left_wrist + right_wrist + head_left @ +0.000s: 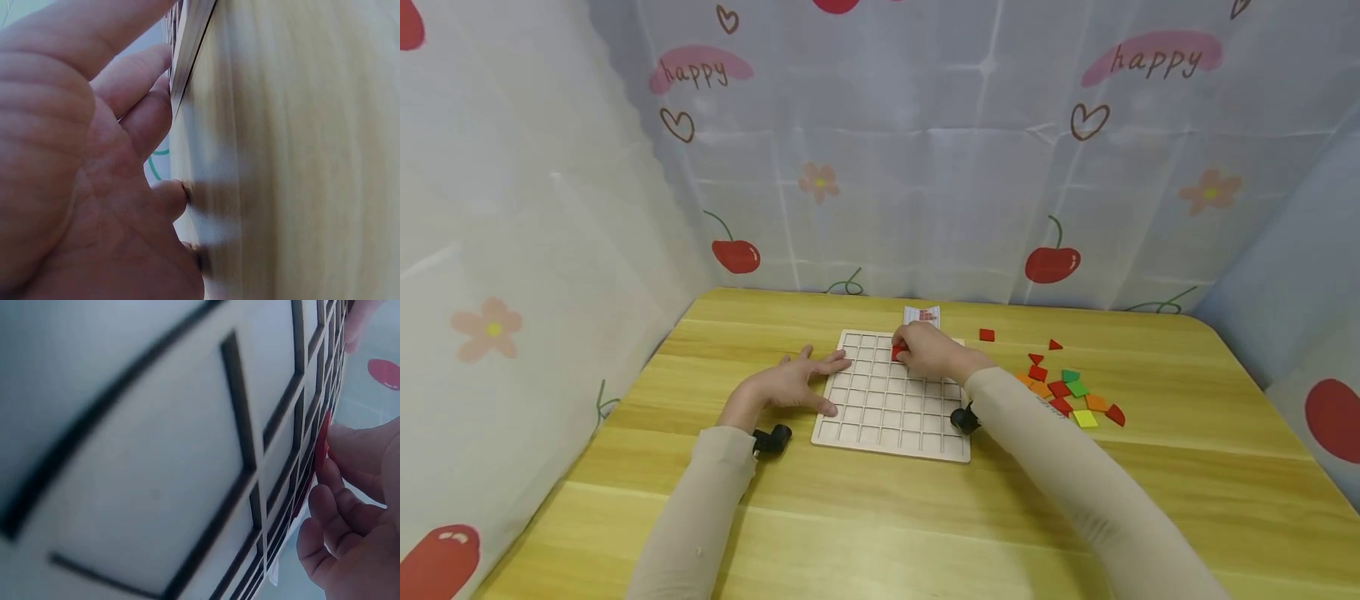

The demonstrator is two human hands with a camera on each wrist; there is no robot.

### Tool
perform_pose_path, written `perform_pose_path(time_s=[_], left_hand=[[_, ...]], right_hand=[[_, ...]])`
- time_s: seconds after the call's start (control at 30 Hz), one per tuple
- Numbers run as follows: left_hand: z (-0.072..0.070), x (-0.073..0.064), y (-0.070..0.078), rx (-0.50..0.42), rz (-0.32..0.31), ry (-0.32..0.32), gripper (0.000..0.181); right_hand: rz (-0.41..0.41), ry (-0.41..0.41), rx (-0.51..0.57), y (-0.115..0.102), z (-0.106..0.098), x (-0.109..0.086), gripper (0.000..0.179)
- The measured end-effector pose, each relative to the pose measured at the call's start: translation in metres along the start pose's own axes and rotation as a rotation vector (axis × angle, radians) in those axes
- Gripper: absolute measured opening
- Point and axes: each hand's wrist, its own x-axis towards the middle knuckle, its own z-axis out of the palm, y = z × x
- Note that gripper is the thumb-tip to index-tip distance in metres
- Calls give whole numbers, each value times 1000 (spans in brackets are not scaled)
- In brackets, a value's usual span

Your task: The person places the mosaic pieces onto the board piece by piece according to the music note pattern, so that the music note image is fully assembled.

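While left hand [788,386] touches board [891,408] | right hand [931,350] — red tile [897,353] pinched

The table [865,525] has a yellow wood-grain top. A pale gridded board [883,400] lies flat on it, with a printed card [922,314] at its far edge. Coloured pieces [1084,418] lie scattered to the right.

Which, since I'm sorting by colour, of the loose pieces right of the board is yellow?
The yellow square, just in front of an orange piece. It is the only yellow one showing; the others there are red, orange or green.
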Motion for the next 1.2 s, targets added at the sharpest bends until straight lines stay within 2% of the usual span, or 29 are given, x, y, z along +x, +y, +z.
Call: perform_pose_path(time_s=[0.13,0.37,0.47,0.9,1.1,1.2], left_hand=[[0,1,0,7,-3,4,93],[0,0,2,5,-7,0,94],[-1,0,2,7,-5,0,93],[2,-1,2,4,-12,2,93],[2,-1,3,0,-16,4,93],[2,-2,4,-2,-15,6,93]], right_hand=[[-19,33,-22,-2,1,-1,25],[54,37,95,4,3,-3,14],[65,45,106,6,2,-4,12],[67,61,144,9,1,-6,20],[-2,52,118,16,-8,-15,20],[21,40,147,23,-15,-23,20]])
